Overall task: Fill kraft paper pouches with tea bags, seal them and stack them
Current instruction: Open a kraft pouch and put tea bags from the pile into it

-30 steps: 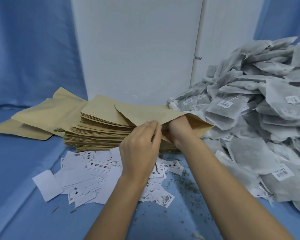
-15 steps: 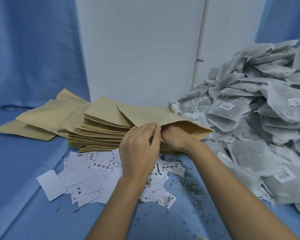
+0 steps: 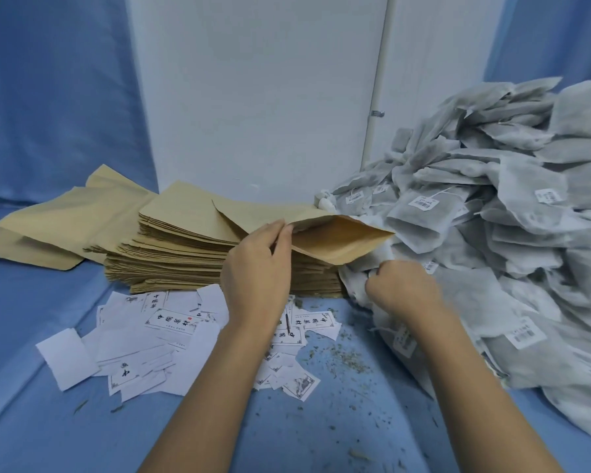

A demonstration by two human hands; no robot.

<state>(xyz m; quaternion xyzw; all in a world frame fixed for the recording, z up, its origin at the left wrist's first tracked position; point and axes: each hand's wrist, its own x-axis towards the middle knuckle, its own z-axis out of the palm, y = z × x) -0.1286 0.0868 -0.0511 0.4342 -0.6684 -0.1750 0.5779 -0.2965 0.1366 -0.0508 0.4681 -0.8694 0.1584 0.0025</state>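
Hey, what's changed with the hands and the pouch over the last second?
The right hand left the pouch mouth, moved right and down, and now grips a tea bag at the near edge of the tea bag pile. The pouch now gapes open. The left hand still pinches the pouch's upper edge; the pouch stack, the pile and the paper labels lie as before.

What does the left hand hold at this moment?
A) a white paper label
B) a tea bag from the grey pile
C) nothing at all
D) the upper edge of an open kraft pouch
D: the left hand pinches the upper lip of the kraft pouch, whose mouth gapes to the right, while the right hand grips the tea bags at the edge of their pile.
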